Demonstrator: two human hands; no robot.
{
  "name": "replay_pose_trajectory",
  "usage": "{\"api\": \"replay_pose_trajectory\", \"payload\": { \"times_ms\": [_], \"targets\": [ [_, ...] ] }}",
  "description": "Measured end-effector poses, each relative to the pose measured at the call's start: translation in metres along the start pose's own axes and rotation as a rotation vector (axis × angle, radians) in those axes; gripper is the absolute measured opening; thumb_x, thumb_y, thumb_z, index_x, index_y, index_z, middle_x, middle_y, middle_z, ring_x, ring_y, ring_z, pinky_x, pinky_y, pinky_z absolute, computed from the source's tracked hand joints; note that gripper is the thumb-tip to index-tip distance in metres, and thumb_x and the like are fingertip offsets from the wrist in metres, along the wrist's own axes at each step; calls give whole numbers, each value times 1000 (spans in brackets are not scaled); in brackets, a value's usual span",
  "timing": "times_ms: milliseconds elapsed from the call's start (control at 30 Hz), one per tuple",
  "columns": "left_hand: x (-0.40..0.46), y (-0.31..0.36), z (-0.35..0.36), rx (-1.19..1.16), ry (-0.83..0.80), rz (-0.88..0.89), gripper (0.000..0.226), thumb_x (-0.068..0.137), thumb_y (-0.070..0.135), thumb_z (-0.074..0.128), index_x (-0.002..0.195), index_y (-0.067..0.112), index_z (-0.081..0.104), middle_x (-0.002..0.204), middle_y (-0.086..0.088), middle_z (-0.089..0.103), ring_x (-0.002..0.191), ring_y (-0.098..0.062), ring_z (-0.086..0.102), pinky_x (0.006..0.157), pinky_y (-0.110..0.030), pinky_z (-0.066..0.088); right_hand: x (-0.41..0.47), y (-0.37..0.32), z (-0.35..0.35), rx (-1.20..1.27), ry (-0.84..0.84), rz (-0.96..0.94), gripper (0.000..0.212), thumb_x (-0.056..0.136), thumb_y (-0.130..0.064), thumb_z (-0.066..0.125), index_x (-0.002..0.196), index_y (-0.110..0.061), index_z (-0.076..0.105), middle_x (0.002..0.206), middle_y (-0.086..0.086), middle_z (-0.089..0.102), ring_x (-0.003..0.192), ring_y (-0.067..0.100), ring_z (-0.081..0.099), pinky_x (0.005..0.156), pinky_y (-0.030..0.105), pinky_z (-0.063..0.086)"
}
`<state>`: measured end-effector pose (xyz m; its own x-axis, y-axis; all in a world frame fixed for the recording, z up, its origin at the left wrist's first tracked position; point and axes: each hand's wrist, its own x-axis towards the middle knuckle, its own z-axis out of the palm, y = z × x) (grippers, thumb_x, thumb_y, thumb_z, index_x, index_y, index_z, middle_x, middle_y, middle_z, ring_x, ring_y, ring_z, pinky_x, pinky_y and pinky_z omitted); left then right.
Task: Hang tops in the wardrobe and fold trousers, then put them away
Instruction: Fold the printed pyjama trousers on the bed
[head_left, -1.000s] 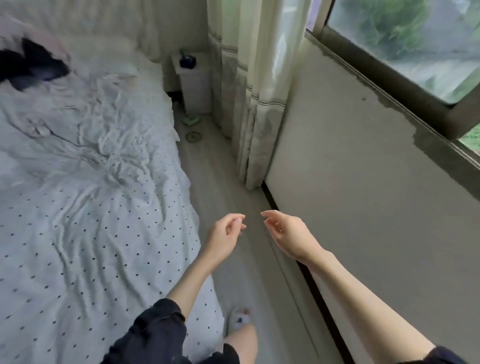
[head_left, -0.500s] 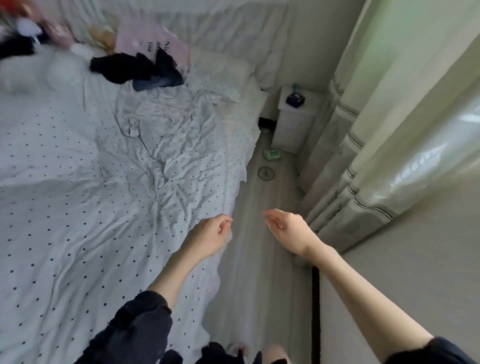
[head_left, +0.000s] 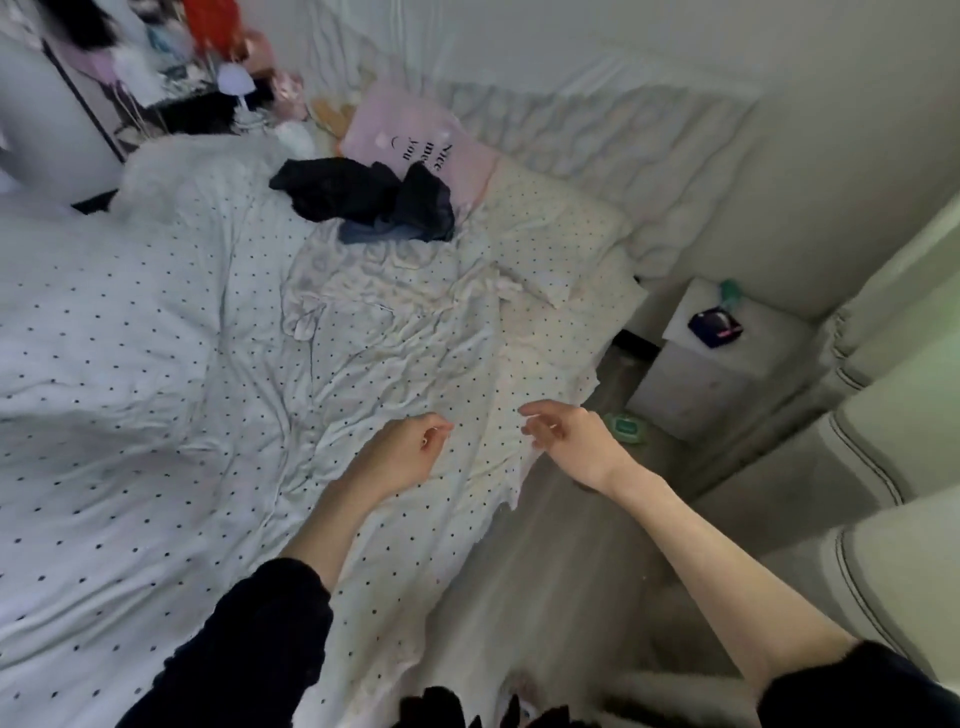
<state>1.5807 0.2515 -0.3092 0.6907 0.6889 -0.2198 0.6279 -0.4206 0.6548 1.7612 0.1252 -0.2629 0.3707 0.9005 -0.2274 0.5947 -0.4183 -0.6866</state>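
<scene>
A heap of dark clothes (head_left: 366, 200), black and dark blue, lies near the head of the bed against a pink pillow (head_left: 415, 140). The bed (head_left: 156, 364) has a crumpled white sheet with black dots. My left hand (head_left: 402, 449) hovers over the sheet near its right edge, fingers loosely curled, holding nothing. My right hand (head_left: 571, 441) is held out beside it above the bed's edge, fingers relaxed and empty. Both hands are well short of the clothes.
A white bedside table (head_left: 727, 358) with a dark object on it stands right of the bed. Curtains (head_left: 883, 415) hang at the right. A green packet (head_left: 626, 427) lies on the floor strip. Clutter and a rack (head_left: 171, 88) sit at the far left.
The view has swung left from the window and wall to the bed, bringing the dark clothes and pink pillow into sight. Both hands stay raised and empty, now over the bed's edge.
</scene>
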Motion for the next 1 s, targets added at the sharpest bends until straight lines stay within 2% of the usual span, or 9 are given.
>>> {"api": "replay_pose_trajectory", "payload": {
  "times_ms": [100,200,300,500,633,767,867,1000],
  "targets": [
    [59,15,-4,-29,20,-72,28,99,28,44,120,22,62,118,-1,64,100,-18,61,89,-31,49,72,13,-39,14,-57,-37,30,99,-16,43,124,-13,59,116,9,65,103,23,61,94,33,46],
    [108,16,-12,-52,31,-135,27,99,26,44,118,22,62,114,-4,66,98,-20,63,86,-34,52,133,21,-57,-9,-124,-56,30,99,-20,43,124,-17,58,114,3,66,96,13,60,86,25,46],
    [165,9,-25,-45,60,-162,26,99,27,44,117,22,62,111,-4,67,98,-19,62,86,-30,49,201,27,-70,-30,-179,-79,30,99,-25,42,124,-19,57,114,0,65,93,9,58,81,20,44],
    [283,-12,-68,-22,114,-219,28,99,25,43,118,20,62,116,-5,65,103,-22,60,87,-29,46,335,17,-87,-65,-251,-104,33,100,-25,41,128,-15,56,118,4,64,103,14,60,91,30,48],
    [335,-26,-87,-19,85,-292,30,101,23,38,123,17,57,118,-8,64,105,-25,59,92,-32,44,408,10,-91,-109,-300,-124,34,100,-27,40,129,-17,55,120,2,63,104,13,59,90,25,46],
    [372,-47,-90,-52,75,-374,29,100,22,41,124,19,56,118,-7,64,103,-23,60,92,-31,44,476,12,-76,-189,-372,-170,35,100,-26,39,131,-18,52,126,3,61,111,15,58,86,21,40],
    [402,-78,-77,-69,107,-456,37,100,22,41,136,20,45,137,-1,52,124,-19,49,104,-34,37,540,20,-48,-286,-450,-228,38,100,-27,37,136,-18,47,131,5,58,116,18,55,88,23,39],
    [457,-143,-52,-49,211,-539,45,98,21,43,142,20,36,146,-1,39,133,-18,39,108,-37,33,639,32,27,-435,-535,-333,38,99,-27,39,134,-13,46,128,7,56,117,22,53,94,32,43]
  ]
}}
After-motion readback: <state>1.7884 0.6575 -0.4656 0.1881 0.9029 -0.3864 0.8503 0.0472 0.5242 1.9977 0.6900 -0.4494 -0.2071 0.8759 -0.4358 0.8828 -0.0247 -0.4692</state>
